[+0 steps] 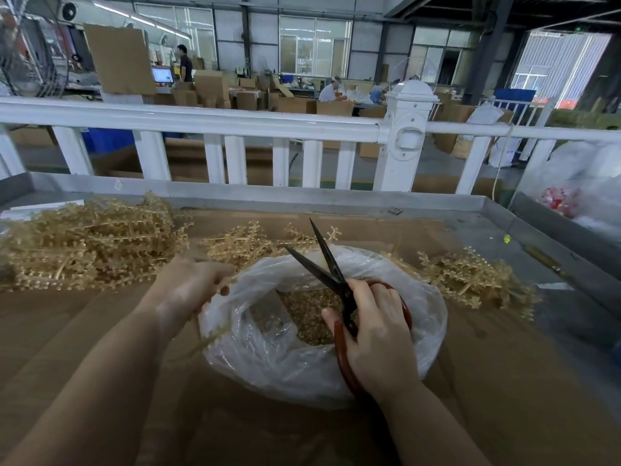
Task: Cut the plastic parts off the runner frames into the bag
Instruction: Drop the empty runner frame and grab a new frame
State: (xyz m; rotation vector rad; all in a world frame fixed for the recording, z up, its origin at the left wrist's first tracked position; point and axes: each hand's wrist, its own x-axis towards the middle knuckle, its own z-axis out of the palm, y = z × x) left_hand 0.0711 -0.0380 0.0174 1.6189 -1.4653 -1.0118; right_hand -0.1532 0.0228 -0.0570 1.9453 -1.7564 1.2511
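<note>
Right hand [373, 334] grips red-handled black scissors [331, 274], blades apart over clear plastic bag [302, 358]; left hand [191, 287] pinches tan runner frame [215, 331]; I'd feed it between blades.

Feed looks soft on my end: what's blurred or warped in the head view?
Head view: left hand and the frame it grips are motion-blurred; right hand and scissors are sharp; the railing bows from wide-angle distortion; bright windows are washed out.
</note>
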